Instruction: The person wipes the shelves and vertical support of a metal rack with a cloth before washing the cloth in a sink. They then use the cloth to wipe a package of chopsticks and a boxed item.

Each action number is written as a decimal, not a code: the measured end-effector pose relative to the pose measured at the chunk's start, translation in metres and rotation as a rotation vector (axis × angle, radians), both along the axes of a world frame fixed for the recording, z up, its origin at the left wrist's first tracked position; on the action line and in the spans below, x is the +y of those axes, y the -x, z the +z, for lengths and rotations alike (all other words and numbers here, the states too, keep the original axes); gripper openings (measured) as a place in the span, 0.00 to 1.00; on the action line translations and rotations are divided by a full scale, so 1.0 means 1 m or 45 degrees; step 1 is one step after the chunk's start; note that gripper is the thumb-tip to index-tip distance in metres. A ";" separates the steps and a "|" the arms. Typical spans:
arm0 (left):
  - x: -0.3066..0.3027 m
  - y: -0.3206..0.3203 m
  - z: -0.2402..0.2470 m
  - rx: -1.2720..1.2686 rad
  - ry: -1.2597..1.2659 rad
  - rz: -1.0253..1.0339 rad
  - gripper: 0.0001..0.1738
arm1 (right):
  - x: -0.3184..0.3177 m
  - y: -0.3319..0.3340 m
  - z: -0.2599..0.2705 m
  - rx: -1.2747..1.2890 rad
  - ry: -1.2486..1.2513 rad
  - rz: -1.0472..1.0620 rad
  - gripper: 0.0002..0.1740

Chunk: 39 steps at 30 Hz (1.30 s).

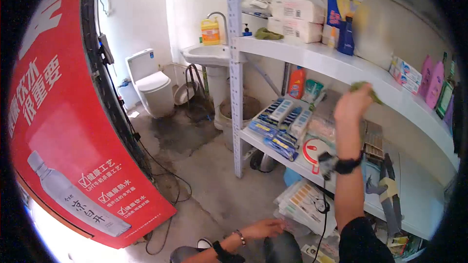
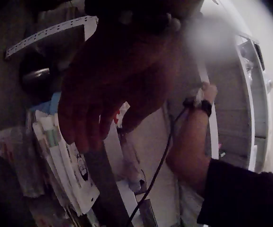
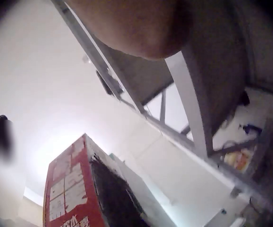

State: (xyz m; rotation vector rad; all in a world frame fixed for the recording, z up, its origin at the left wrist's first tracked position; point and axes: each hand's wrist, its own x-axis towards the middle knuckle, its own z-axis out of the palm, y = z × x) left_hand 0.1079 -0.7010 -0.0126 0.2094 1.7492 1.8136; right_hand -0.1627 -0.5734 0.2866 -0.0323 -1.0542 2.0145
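beside the red drinks cooler (image 1: 63, 131) a white shelf (image 1: 312, 57) runs along the wall. my right hand (image 1: 352, 106) grips a green cloth (image 1: 361, 85) at its front edge. my left hand (image 1: 265, 228) hangs low over stacked packets (image 1: 304, 204), fingers loose, holding nothing.

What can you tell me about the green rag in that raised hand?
The green rag looks like soft, crumpled cloth in a dull olive shade. Most of it is bunched inside the right hand, which grips it; one corner pokes out to the side. It is held up at the front edge of the white shelf; whether it touches the board cannot be told.
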 end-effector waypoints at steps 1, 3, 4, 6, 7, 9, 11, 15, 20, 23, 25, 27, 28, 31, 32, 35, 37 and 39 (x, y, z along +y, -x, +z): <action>-0.004 -0.004 0.028 0.036 0.145 0.002 0.25 | -0.036 0.001 0.004 -0.137 -0.043 0.093 0.24; -0.009 -0.002 0.025 0.077 0.275 0.017 0.24 | -0.112 -0.016 0.004 -0.051 -0.156 0.723 0.21; -0.006 0.006 -0.003 0.137 0.334 0.007 0.24 | -0.142 -0.008 0.001 -0.024 -0.163 1.176 0.15; -0.002 0.010 -0.031 0.177 0.353 -0.016 0.24 | -0.186 -0.021 -0.006 0.030 -0.315 1.663 0.13; 0.000 0.008 -0.037 0.252 0.102 0.026 0.24 | -0.196 -0.045 0.000 0.067 -0.462 1.698 0.18; -0.003 0.011 -0.052 0.308 -0.165 0.058 0.25 | -0.215 -0.046 0.010 0.209 -0.897 1.232 0.24; -0.008 0.024 -0.074 0.465 -0.105 0.113 0.28 | -0.228 -0.031 0.031 0.513 -1.306 0.303 0.23; -0.013 0.060 -0.106 0.560 -0.109 0.087 0.24 | -0.246 0.021 0.088 1.033 -1.658 -0.462 0.19; -0.029 0.122 -0.183 1.060 -0.018 -0.285 0.18 | -0.278 0.067 0.065 1.137 -2.312 -0.936 0.19; -0.048 0.133 -0.156 0.743 -0.121 -0.438 0.19 | -0.275 0.078 0.020 1.360 -2.484 -1.097 0.19; -0.056 0.136 -0.130 0.522 -0.120 -0.595 0.19 | -0.267 0.078 0.033 1.382 -2.623 -1.036 0.21; -0.059 0.144 -0.129 0.291 -0.104 -0.729 0.18 | -0.259 0.069 0.059 1.408 -2.781 -1.017 0.23; -0.057 0.146 -0.139 0.217 -0.178 -0.774 0.18 | -0.261 0.071 0.058 1.386 -2.797 -1.027 0.23; -0.037 0.150 -0.189 0.237 -0.345 -0.944 0.15 | -0.259 0.052 0.037 1.119 -2.679 -1.024 0.22; -0.033 0.154 -0.199 0.339 -0.415 -1.034 0.14 | -0.255 0.050 0.035 1.105 -2.695 -1.032 0.22; -0.053 0.151 -0.178 0.199 -0.358 -0.969 0.13 | -0.236 0.052 0.052 1.262 -2.854 -0.861 0.24; -0.059 0.154 -0.180 0.110 -0.355 -1.032 0.13 | -0.241 0.052 0.055 1.142 -2.791 -1.078 0.24; -0.057 0.155 -0.177 0.020 -0.359 -1.083 0.13 | -0.246 0.047 0.040 1.090 -2.767 -0.899 0.21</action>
